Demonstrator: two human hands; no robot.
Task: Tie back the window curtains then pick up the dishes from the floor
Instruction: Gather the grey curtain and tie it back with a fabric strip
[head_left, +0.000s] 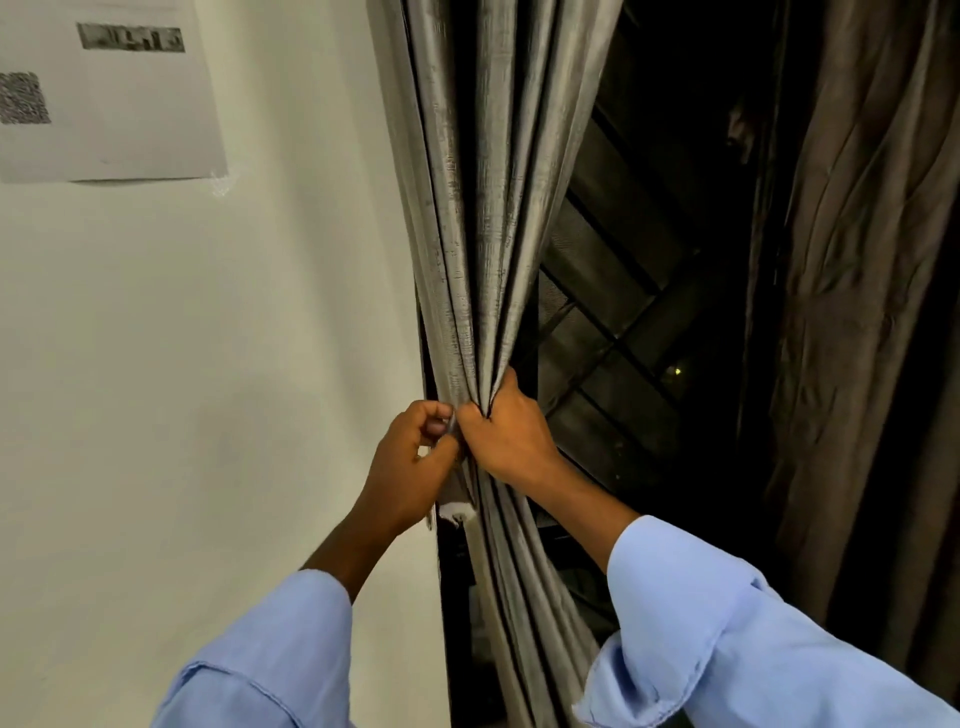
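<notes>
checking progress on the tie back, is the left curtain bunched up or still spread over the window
Bunched. The grey curtain narrows into tight folds where the right hand grips it, with the left hand beside it; dark window grille shows.

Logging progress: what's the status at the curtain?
Both hands closed: right hand bunching grey curtain, left hand at tie. Not tied. Nothing obstructing.

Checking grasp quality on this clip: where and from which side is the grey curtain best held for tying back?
Grip the grey curtain at its narrow gathered waist, from the window side, as the right hand does. The pleats bunch there. The left hand works at the wall edge.
</notes>
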